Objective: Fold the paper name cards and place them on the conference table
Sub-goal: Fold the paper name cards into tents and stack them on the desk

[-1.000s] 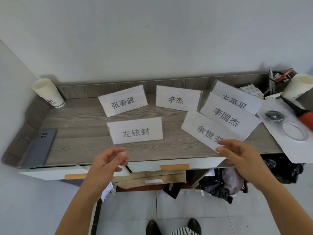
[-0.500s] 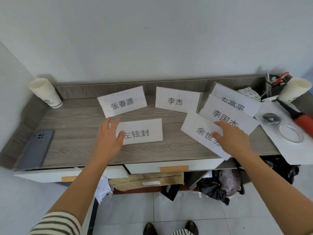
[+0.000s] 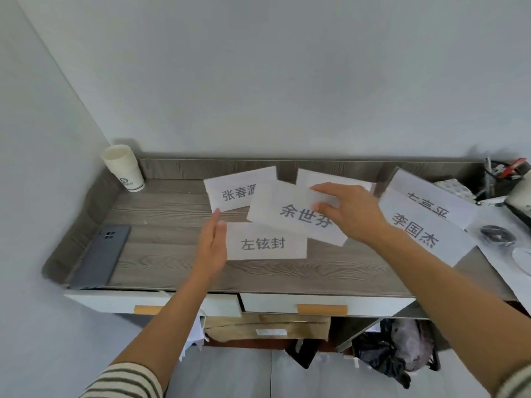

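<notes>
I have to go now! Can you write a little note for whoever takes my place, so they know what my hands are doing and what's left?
Right hand holds the 余世芬 card by its top edge, above the desk.
Left hand is open and empty, beside the 左铉封 card.
Placed: 张春源 card, 左铉封 card, 李国杰 card, one behind it, one hidden by the right hand.
Left: set the 余世芬 card down.

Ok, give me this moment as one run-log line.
right hand: holds 余世芬 card above desk, overlapping 张春源 card | left hand: open, beside 左铉封 card | placement: pending
</notes>
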Action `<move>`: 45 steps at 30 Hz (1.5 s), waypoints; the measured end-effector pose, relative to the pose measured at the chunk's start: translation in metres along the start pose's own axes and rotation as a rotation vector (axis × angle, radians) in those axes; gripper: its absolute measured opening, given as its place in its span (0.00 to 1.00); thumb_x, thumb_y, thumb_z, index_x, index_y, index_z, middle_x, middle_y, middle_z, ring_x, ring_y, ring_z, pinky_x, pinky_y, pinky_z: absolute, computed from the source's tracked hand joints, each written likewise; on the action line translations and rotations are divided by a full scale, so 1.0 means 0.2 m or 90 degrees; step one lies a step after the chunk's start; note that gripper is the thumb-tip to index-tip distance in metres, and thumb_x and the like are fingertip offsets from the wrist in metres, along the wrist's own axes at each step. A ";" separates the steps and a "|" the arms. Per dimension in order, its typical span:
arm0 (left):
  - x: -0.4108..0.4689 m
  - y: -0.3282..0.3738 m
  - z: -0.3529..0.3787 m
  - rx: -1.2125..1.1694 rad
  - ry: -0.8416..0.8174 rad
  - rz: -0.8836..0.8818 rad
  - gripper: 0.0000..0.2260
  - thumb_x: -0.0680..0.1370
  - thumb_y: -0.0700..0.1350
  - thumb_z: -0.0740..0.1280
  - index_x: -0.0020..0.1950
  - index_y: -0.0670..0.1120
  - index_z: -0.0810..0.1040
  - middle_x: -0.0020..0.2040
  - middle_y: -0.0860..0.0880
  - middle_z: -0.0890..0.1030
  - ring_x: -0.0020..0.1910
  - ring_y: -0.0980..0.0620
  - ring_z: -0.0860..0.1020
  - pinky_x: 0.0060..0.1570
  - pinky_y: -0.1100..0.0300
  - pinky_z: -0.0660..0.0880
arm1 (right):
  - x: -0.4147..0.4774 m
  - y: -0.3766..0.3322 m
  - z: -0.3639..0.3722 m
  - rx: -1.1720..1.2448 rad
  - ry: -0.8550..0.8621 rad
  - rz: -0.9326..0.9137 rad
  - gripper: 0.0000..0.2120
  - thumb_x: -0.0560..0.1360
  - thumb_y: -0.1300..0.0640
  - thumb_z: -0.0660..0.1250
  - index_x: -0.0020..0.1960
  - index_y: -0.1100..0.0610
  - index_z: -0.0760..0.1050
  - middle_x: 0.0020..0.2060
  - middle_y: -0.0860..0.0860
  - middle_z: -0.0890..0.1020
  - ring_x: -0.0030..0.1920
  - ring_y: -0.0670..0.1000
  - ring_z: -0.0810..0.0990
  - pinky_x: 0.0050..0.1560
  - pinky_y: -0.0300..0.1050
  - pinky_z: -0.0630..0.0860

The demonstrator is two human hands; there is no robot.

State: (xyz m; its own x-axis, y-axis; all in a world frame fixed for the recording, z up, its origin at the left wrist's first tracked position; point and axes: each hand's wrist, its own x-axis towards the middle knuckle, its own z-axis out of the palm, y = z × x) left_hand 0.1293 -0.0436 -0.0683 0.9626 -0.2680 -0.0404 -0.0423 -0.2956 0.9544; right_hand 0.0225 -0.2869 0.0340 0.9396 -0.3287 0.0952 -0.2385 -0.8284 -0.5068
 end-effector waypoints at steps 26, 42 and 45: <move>0.13 -0.08 -0.05 0.249 -0.103 0.076 0.12 0.82 0.48 0.58 0.62 0.43 0.70 0.59 0.47 0.74 0.55 0.53 0.71 0.50 0.60 0.67 | 0.63 -0.15 0.40 -0.102 -0.081 -0.081 0.21 0.76 0.43 0.64 0.66 0.50 0.73 0.64 0.51 0.77 0.64 0.53 0.73 0.61 0.51 0.71; 0.10 -0.04 -0.02 0.122 -0.067 -0.098 0.18 0.77 0.60 0.60 0.66 0.66 0.65 0.67 0.52 0.74 0.64 0.50 0.74 0.63 0.44 0.73 | 0.96 -0.09 0.35 -0.093 -0.084 -0.250 0.13 0.79 0.52 0.61 0.60 0.48 0.78 0.55 0.51 0.81 0.57 0.55 0.76 0.52 0.50 0.71; 0.10 -0.01 0.01 -0.014 -0.016 -0.124 0.21 0.81 0.50 0.58 0.74 0.56 0.60 0.72 0.50 0.68 0.68 0.50 0.71 0.67 0.48 0.70 | 0.81 -0.10 0.16 -0.026 -0.015 -0.277 0.13 0.78 0.50 0.63 0.60 0.48 0.79 0.50 0.51 0.81 0.54 0.53 0.77 0.52 0.50 0.71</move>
State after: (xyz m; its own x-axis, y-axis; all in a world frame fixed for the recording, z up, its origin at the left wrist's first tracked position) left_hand 0.1481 -0.0501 -0.0723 0.9452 -0.2305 -0.2313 0.1499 -0.3233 0.9344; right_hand 0.1880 -0.3097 0.0317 0.9600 0.0653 0.2724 0.1721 -0.9047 -0.3897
